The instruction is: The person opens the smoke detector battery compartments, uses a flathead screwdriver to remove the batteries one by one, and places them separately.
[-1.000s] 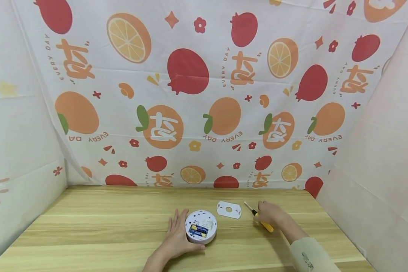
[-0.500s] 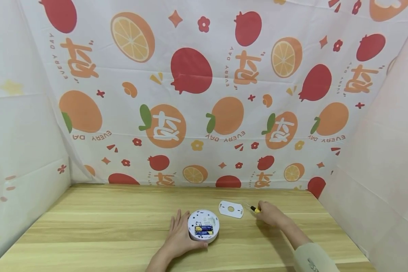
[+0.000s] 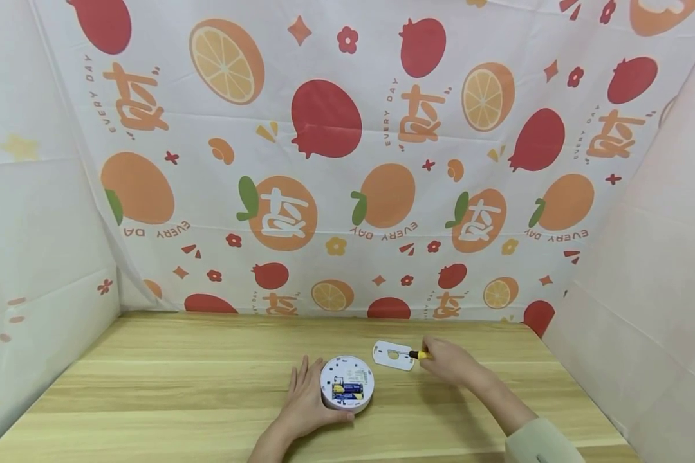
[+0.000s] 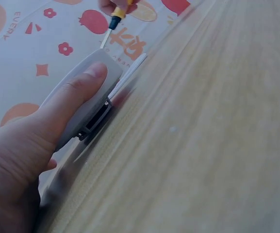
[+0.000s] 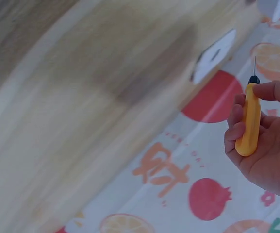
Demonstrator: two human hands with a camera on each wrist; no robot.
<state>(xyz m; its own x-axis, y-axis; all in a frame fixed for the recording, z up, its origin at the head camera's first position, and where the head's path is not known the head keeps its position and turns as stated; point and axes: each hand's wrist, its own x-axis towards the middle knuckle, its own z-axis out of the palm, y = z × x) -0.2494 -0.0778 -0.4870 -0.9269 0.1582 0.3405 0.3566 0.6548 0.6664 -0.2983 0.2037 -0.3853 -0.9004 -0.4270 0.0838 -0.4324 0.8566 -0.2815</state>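
Observation:
On the table a round white smoke detector (image 3: 344,374) lies with its back up, two blue-and-yellow batteries (image 3: 347,391) showing in its compartment. My left hand (image 3: 309,404) grips its left side, the thumb (image 4: 74,92) along the near wall and the fingers around the far side. In my right hand (image 3: 453,361) is a screwdriver (image 5: 249,119) with a yellow handle, held in curled fingers with the thumb near the black collar. Its shaft points left and overlaps the white mounting plate (image 3: 384,350) in the head view.
The mounting plate, with a round hole in its middle, lies just right of the detector on the wood-grain table (image 3: 208,379). A fruit-print cloth (image 3: 324,257) hangs behind the table, and pale cloth walls (image 3: 625,308) close off both sides.
My right hand has picked the screwdriver up from the table's right side and moved slightly left, bringing the shaft over the mounting plate. My left hand stays on the smoke detector.

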